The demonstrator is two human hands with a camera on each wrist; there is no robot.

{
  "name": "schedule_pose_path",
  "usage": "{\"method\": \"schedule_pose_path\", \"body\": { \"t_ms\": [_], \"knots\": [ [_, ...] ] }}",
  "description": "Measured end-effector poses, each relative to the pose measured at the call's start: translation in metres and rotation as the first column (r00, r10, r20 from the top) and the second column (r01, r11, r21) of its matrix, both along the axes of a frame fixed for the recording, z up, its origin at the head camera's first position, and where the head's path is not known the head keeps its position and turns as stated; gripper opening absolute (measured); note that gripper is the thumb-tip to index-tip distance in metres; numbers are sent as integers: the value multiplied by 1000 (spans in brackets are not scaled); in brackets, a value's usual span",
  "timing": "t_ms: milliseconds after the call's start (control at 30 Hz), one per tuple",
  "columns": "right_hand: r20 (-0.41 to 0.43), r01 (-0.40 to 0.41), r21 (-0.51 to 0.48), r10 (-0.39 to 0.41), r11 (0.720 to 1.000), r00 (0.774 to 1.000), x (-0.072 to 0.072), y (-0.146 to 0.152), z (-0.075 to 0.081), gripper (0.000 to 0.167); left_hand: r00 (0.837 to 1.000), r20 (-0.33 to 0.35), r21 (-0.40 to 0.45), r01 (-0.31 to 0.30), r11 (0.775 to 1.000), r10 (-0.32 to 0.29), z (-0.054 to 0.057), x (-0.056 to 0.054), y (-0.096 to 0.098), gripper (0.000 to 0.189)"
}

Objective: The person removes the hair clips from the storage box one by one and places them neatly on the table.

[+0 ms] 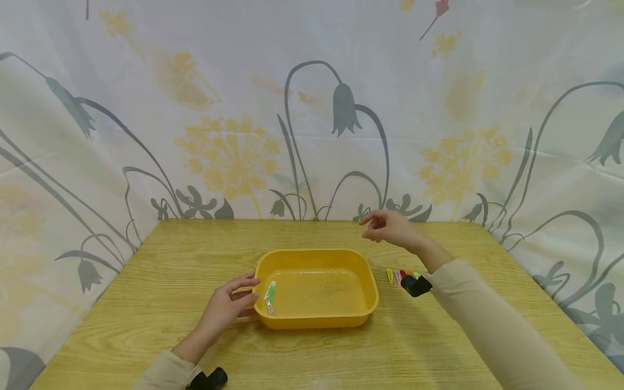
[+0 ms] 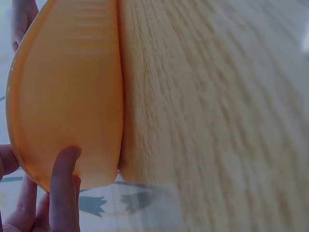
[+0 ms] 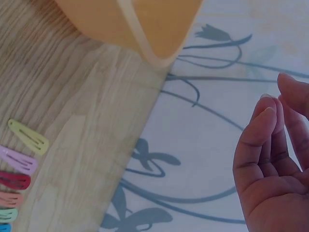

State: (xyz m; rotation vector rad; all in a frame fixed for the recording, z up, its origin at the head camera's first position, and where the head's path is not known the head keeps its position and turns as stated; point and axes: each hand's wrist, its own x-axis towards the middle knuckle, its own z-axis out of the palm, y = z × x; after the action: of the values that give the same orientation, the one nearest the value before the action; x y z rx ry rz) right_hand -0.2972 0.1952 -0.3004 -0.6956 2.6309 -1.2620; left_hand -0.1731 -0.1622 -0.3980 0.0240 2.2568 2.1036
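Observation:
My left hand (image 1: pixel 228 299) grips the left end of a yellow plastic basin (image 1: pixel 317 322), its fingers at the rim and one digit (image 2: pixel 64 179) against the outer wall. Inside, by the left wall, lie a green snap hair clip (image 1: pixel 271 293) and a couple of paler clips. My right hand (image 1: pixel 390 226) is raised over the far right of the basin, fingers loosely bent, holding nothing. Below it, right of the basin, several snap clips lie in a row: a yellow clip (image 3: pixel 29 137), a pink clip (image 3: pixel 18 160), a red clip (image 3: pixel 14 181), then orange, pale green and blue.
The wood-grain table (image 1: pixel 161 271) ends at the back against a flower-printed cloth (image 1: pixel 312 162), which also hangs at both sides. A black wrist camera (image 1: pixel 416 285) on the right sleeve partly covers the clip row in the head view.

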Motion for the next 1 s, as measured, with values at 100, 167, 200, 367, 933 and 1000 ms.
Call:
{"method": "schedule_pose_path", "body": {
  "t_ms": [100,167,200,367,933,1000],
  "knots": [
    [3,-21,-6,21,1000,1000,-1,-5,0,29,1000,-3,2,6,1000,-6,-1,-1,1,35],
    [9,-31,-11,31,999,999,-1,-9,-1,30,1000,-5,4,9,1000,-9,-2,-2,1,35],
    [13,-36,-15,36,999,999,-1,-11,-1,30,1000,-5,4,11,1000,-11,-2,-2,2,35],
    [30,-46,-17,46,999,998,0,-22,-3,28,1000,2,4,19,1000,-19,-2,-2,3,36],
    [65,-120,-16,121,993,991,2,-68,-13,25,1000,10,-4,9,1000,-9,-1,1,0,37],
    [65,-128,-19,129,992,990,3,-73,-15,24,1000,6,-2,19,1000,-19,1,1,0,38]
  ]
}}
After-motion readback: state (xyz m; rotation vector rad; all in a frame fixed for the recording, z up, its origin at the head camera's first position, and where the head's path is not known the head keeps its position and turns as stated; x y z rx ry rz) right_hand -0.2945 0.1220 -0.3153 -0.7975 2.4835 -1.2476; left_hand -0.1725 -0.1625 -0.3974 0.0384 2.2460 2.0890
